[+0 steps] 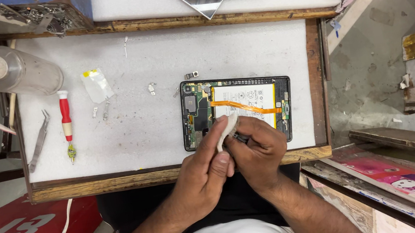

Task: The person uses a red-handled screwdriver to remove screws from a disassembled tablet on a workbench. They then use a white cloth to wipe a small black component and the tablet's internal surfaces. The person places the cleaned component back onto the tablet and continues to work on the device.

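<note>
White foam mat on wooden bench; opened tablet right of centre. Left hand pinches white strip; right hand clamped on dark tool at tablet's near edge. Concrete floor right of tablet.

A: The opened tablet lay flat near the white mat's front edge, back cover off, white battery and orange ribbon cable exposed.

B: And the white strip?

A: Pinched above it; possibly a wipe.

My hands are covering the opened tablet's lower edge and hiding the dark tool's tip; the clear bottle is running off the frame's upper left.
</note>
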Motion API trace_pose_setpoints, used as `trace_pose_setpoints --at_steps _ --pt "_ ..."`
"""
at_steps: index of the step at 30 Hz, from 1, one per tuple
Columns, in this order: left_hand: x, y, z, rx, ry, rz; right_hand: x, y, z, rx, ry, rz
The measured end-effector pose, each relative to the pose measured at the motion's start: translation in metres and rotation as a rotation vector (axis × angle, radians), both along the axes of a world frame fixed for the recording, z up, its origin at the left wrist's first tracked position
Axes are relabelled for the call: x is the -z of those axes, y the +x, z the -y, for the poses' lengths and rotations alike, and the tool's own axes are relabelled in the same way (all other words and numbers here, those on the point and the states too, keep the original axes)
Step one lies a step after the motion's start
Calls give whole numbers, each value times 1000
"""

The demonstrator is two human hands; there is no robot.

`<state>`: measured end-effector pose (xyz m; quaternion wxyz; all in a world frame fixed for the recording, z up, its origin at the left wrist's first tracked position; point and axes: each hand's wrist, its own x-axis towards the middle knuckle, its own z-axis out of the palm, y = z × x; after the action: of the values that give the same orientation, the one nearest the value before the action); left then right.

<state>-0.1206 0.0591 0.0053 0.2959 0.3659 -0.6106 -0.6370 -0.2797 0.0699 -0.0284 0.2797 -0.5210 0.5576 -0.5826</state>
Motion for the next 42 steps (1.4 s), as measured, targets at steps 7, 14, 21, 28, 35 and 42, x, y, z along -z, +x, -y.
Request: trace_pose_setpoints --at_steps 7,14,21,28,35,42 --pt "7 -3 -1 -82 -183 97 0 -1 1 -30 -50 -32" --pt "7 4 1 -80 -276 166 -1 0 1 -36 -36 -42" --pt "9 6 4 -103 -510 266 -2 0 3 -47 -2 -56" --pt "9 8 2 -98 -664 451 -10 1 4 -16 35 -87" --pt "5 7 -1 -134 -724 529 -15 5 9 11 34 -99" --pt "-3 2 -3 -132 -791 614 -11 4 6 18 7 -108"
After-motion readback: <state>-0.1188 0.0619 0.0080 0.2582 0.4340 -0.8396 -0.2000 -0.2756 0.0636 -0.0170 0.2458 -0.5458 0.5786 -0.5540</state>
